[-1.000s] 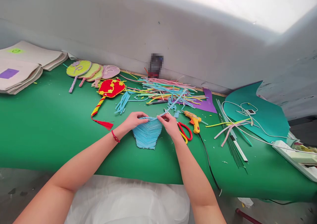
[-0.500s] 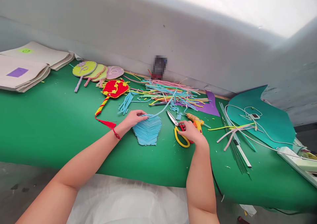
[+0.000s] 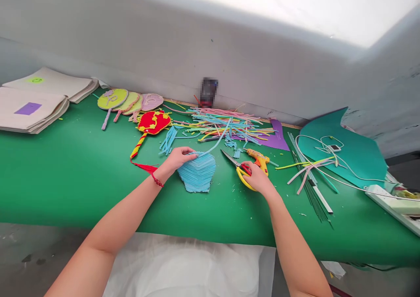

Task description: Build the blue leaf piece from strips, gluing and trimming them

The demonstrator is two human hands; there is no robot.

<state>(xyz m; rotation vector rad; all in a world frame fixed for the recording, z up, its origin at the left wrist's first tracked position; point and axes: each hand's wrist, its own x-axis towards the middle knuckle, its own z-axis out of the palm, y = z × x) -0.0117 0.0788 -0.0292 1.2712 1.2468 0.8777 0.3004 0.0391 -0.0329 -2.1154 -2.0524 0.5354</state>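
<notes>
- Back from the table's near edge, about midway along it, lies the blue panel, flat on the green surface.
- Between the panel and the near edge runs a broad stretch of smooth green surface; a wider one reaches toward the left end. Toward the far edge, room is tight.
- Ribbed with soft blue strips that meet in V shapes along its middle, the panel is broad and rounded at the top, with a narrower, straight-cut bottom.
- Its middle line runs from near edge to far edge, the narrow end facing the near edge.
- The left hand has thumb and fingers clamped on the panel's upper left edge, pinching one end of a fuzzy blue strip.
- That strip's long axis curves away toward the far edge and the right, up to the pile of fuzzy sticks.
- The right hand is closed around the red and yellow handles of the scissors; their metal blades slant toward the far edge and the left, apart from the panel.
- Just beyond that hand lies a yellow glue gun.
- Near the far edge, left of the pile, lies a red fan with a twisted handle.
</notes>
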